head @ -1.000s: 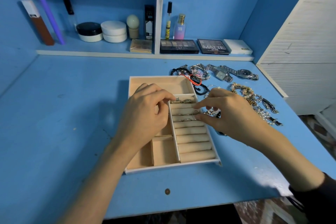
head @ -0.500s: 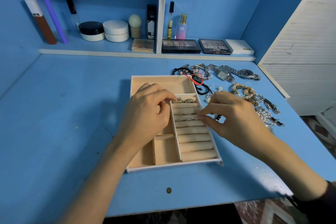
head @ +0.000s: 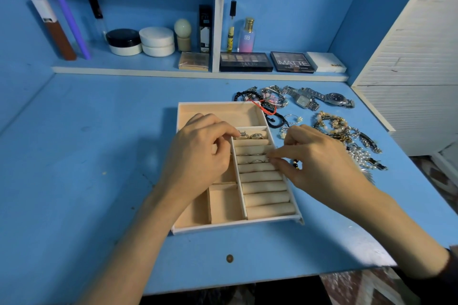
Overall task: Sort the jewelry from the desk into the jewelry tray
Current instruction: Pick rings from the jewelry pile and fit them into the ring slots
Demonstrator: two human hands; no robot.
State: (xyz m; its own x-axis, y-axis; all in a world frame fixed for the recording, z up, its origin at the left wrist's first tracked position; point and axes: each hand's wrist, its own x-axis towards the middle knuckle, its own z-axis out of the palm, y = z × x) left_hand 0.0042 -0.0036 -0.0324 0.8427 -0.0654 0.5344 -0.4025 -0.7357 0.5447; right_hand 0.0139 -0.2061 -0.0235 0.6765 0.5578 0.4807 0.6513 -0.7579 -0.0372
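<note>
Tray [head: 238, 226] sat near on the bench [head: 86, 156]; ring-sorting step, we judged. Our right hand [head: 319, 163] held fingertips [head: 271, 156] pinched together at the ring rolls [head: 262, 181], whether on a ring we could not tell. Our left hand [head: 198, 153] curled, tips touching the top-row rings [head: 250, 135]. Next: seat it in a slot. Beyond lay the unsorted jewelry [head: 344, 131].

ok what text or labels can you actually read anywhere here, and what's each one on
"MATTE" on the dark eyeshadow palette on the shelf; the smaller line under it is too blurred.
"SB" on the pink-blue perfume bottle.
Lettering on the other palette, the black box and the yellow tube is too small to read.
</note>
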